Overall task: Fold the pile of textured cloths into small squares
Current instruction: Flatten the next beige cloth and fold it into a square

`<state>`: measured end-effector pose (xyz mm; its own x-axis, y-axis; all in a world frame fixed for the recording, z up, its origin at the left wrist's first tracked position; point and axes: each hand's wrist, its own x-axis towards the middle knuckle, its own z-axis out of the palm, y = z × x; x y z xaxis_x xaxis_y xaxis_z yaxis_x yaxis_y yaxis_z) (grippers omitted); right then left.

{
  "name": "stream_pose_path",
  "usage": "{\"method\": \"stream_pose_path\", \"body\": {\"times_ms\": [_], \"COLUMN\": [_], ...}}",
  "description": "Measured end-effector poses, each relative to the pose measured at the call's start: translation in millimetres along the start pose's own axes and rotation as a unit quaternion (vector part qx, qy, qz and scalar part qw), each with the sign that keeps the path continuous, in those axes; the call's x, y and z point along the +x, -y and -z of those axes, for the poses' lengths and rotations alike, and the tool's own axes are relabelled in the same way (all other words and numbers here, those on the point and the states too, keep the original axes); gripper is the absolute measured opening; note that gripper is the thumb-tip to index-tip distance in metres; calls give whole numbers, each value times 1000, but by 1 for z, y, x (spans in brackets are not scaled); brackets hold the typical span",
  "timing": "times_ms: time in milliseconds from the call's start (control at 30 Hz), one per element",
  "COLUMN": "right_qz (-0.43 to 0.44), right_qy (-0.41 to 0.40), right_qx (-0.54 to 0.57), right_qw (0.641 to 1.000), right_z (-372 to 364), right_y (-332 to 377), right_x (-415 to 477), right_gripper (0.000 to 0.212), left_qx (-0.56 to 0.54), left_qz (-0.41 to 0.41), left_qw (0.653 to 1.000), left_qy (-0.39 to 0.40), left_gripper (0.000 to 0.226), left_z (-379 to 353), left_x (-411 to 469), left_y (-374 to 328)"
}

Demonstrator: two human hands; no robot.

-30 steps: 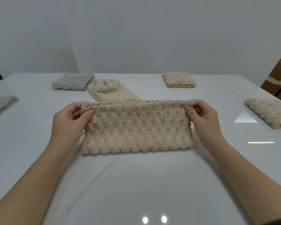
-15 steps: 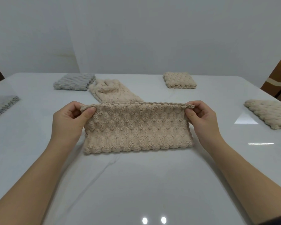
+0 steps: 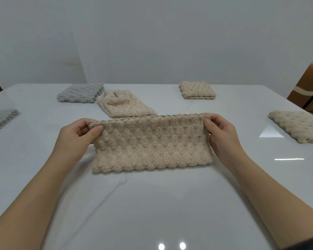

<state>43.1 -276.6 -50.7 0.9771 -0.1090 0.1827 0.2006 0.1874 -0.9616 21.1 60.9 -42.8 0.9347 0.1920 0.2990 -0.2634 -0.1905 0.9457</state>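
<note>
A beige textured cloth [image 3: 152, 145], folded into a long band, lies across the middle of the white table [image 3: 152, 204]. My left hand [image 3: 78, 136] pinches its top left corner and my right hand [image 3: 222, 136] pinches its top right corner, holding the upper edge slightly raised. The lower edge rests on the table. Just behind it lies a rumpled beige cloth [image 3: 123, 103].
A folded grey cloth [image 3: 80, 92] sits at the back left and a folded beige square [image 3: 197, 89] at the back right. Another beige cloth [image 3: 298, 126] lies at the right edge, a grey one [image 3: 1, 120] at the left edge. A brown chair [image 3: 309, 83] stands beyond the right side.
The cloth's upper edge has tilted a little, the left corner dropping slightly lower than the right. Both hands keep the same pinch.
</note>
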Motion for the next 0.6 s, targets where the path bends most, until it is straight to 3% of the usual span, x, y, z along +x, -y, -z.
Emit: {"method": "stream_pose_path", "body": {"times_ms": [333, 467, 600], "right_qz": [1, 116, 182], "right_qy": [-19, -73, -114], "right_qx": [-41, -198, -239], "right_qw": [999, 971, 947], "right_z": [-3, -10, -22], "right_y": [-4, -6, 7], "right_x": [-1, -7, -19], "right_gripper": [17, 17, 16], "left_qx": [13, 74, 148], "left_qz": [36, -12, -77], "left_qw": [999, 996, 977], "left_qy": [-6, -56, -130], "left_gripper": [19, 15, 14], "left_z": [-2, -15, -28], "left_x": [0, -7, -18], "left_y": [5, 4, -10]}}
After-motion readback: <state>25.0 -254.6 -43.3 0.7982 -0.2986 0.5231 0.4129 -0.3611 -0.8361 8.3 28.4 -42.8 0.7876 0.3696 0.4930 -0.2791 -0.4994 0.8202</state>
